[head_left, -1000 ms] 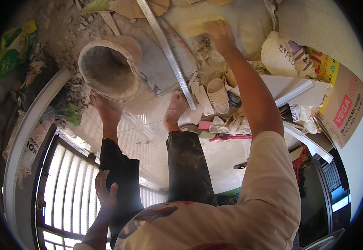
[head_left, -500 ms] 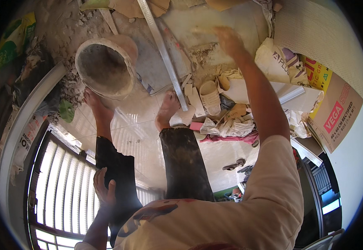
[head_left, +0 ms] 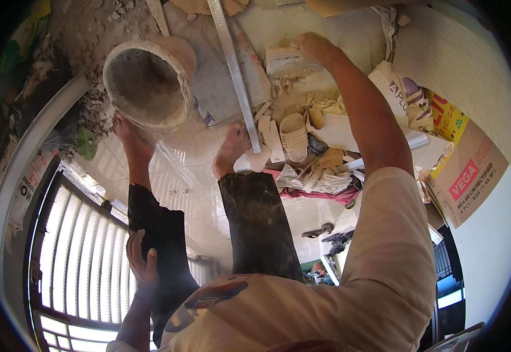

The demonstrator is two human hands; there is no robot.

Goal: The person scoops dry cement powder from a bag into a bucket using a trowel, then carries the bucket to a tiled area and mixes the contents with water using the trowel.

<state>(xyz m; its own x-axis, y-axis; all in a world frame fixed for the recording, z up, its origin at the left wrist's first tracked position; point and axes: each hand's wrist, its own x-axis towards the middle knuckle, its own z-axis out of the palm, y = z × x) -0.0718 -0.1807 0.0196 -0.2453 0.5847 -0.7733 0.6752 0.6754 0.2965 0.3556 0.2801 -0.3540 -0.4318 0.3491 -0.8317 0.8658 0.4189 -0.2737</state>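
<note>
At the far side of the work area, my right hand (head_left: 315, 49) is closed at the end of a pale, roughly rectangular block-like piece (head_left: 283, 60). Its kind is unclear, and my fingers are partly hidden. The piece lies low over a large dusty slab (head_left: 326, 26), with loose crumbs and dust (head_left: 287, 85) on its near side. My left hand (head_left: 141, 258) rests on the dark trouser leg (head_left: 158, 234) at my left knee, fingers extended and holding nothing.
A dusty bucket (head_left: 144, 88) stands tilted beyond my left foot (head_left: 131, 135). A long metal straightedge (head_left: 235, 76) lies between it and the slab. A sandal (head_left: 293, 136), scraps, and cardboard boxes (head_left: 472, 170) crowd the right side. Rubble (head_left: 94, 100) lies at left.
My right hand has shifted slightly left, and the pale piece beside it shows clearly now, where it was smeared before. My left hand stays on the leg. The whole view has tilted a little.
</note>
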